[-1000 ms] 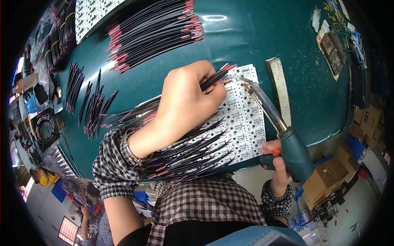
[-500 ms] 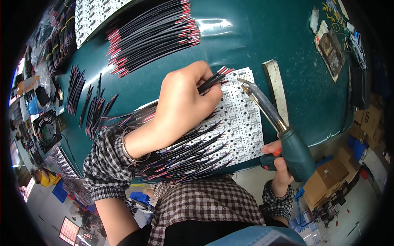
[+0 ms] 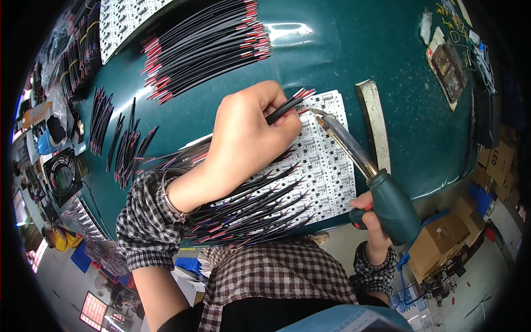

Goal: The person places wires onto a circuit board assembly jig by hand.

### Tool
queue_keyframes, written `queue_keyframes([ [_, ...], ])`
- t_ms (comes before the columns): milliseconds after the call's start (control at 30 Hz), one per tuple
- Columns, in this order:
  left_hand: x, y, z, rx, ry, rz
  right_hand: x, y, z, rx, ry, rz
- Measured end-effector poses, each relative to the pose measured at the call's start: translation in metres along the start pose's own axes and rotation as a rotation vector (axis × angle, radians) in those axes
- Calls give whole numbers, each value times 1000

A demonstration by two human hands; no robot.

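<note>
Cardboard box (image 3: pixel 494 156), brown, right edge: short, dark printed lettering is being displayed upon one side. Circuit-board sheet (image 3: pixel 332 166), white: markings are being shown too small for reading.

Left hand (image 3: pixel 243 133) hides the lower ends of the held black wires (image 3: pixel 281 112) and, with its forearm (image 3: pixel 191 191), part of the circuit-board sheet (image 3: pixel 329 171); contact between the tip of the soldering iron (image 3: pixel 383 188) and wire or sheet too small to tell. Right hand (image 3: pixel 376 228) partly hidden behind the iron's handle, several fingers out of sight. Upper edge cuts off the far board sheet (image 3: pixel 124 22) and wire pile (image 3: pixel 207 50); left-rim clutter (image 3: pixel 47 143) too small to identify.
</note>
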State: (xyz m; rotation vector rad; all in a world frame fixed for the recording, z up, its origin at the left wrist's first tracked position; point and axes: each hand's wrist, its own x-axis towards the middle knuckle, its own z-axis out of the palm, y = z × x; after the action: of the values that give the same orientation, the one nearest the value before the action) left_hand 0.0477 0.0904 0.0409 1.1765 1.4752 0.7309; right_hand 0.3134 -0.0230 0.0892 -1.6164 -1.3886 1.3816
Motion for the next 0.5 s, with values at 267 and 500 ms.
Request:
queue_keyframes([
  [267, 0, 1, 0, 20, 11, 24, -1, 4, -1, -24, -1, -17],
  [500, -1, -1, 0, 33, 18, 46, -2, 6, -1, -45, 0, -7],
])
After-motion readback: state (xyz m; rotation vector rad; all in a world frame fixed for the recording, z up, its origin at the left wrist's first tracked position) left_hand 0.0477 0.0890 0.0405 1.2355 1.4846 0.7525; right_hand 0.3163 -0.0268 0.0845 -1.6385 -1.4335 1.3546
